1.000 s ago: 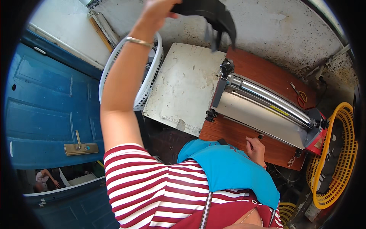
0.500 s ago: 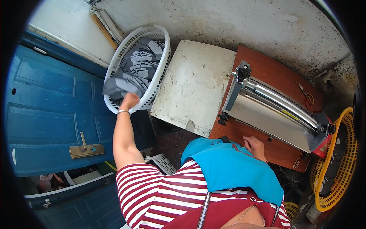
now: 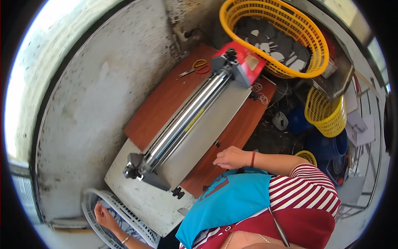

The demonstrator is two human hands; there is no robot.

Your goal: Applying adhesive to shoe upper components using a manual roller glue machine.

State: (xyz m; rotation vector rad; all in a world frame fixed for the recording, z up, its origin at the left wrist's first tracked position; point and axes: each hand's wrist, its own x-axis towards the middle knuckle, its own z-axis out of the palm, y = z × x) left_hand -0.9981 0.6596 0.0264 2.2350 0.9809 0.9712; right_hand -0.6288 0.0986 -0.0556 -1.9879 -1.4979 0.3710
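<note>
My left hand [image 3: 103, 216] is above the white plastic basket [image 3: 87, 204] at the lower left, with its fingers loosely apart and nothing seen in them. Grey pieces lie in that basket, mostly hidden by its rim and my forearm. My right hand [image 3: 233, 158] is by the near edge of the red-brown board [image 3: 242, 120], its fingers curled in and nothing visible in them. On the board stands a roller machine with a long shiny metal roller [image 3: 186, 118], a flat grey plate [image 3: 199, 139] and a red end housing [image 3: 248, 64].
Scissors [image 3: 194, 68] with red and yellow handles lie behind the roller. A large yellow basket [image 3: 315, 74] holds dark grey and white pieces beyond the red housing. Farther right are a smaller yellow basket [image 3: 327, 120] and a blue bin [image 3: 338, 145]. A stained wall [image 3: 95, 95] stands at the left.
My view has swung to the right, bringing the machine to the middle. My left hand, earlier at the grey pieces by the basket's near rim, is now raised and loosened.
</note>
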